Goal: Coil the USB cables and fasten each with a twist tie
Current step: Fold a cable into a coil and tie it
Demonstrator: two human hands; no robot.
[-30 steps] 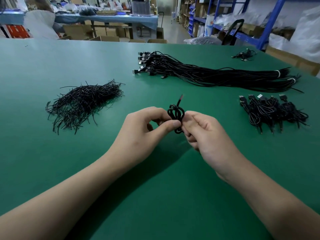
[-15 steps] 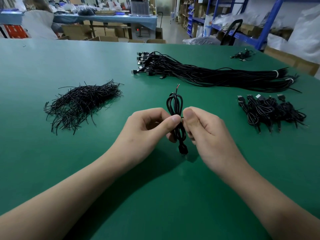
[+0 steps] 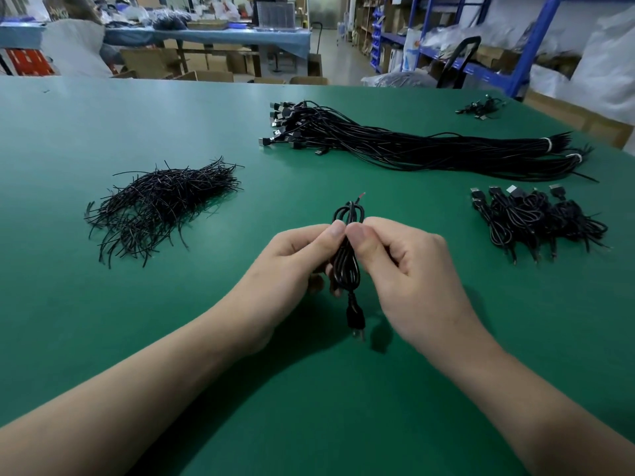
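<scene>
Pinching the coil (image 3: 347, 266) are left hand (image 3: 292, 266) and right hand (image 3: 409, 273); ties (image 3: 161, 204) lie at ten o'clock on counter (image 3: 103, 304).

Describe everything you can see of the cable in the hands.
The cable is thin and black, folded into a narrow upright coil held over the green table. Its loops stick up over the thumbs, with a red-tipped bare end poking out on top; its plug hangs below. The left hand and right hand pinch its middle. Any tie is hidden.
</scene>
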